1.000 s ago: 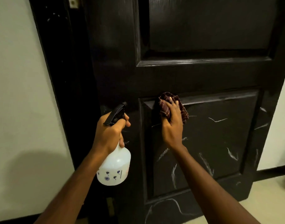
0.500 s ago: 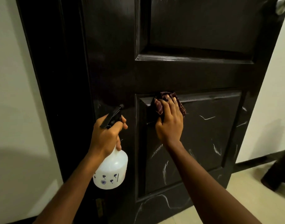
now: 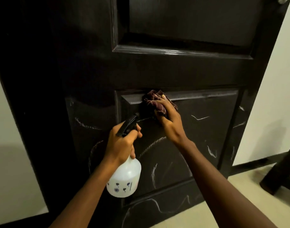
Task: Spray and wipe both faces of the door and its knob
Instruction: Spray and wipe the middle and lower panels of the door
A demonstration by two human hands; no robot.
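A dark panelled door (image 3: 182,71) fills the view, its lower panel streaked with pale marks, with pale wall (image 3: 276,89) at 3 o'clock and light floor (image 3: 239,186) below. The right hand (image 3: 169,119) presses a crumpled maroon cloth (image 3: 155,102) against the panel's top edge, fingers curled over it. At 7 o'clock the left hand (image 3: 121,143) grips the neck of a white spray bottle (image 3: 124,180), fingers closed around it. The knob is a sliver at the top right.

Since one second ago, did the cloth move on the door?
No, hardly. The cloth under the right hand stays at the upper left corner of the lower panel, against its top moulding; the camera shifted instead.
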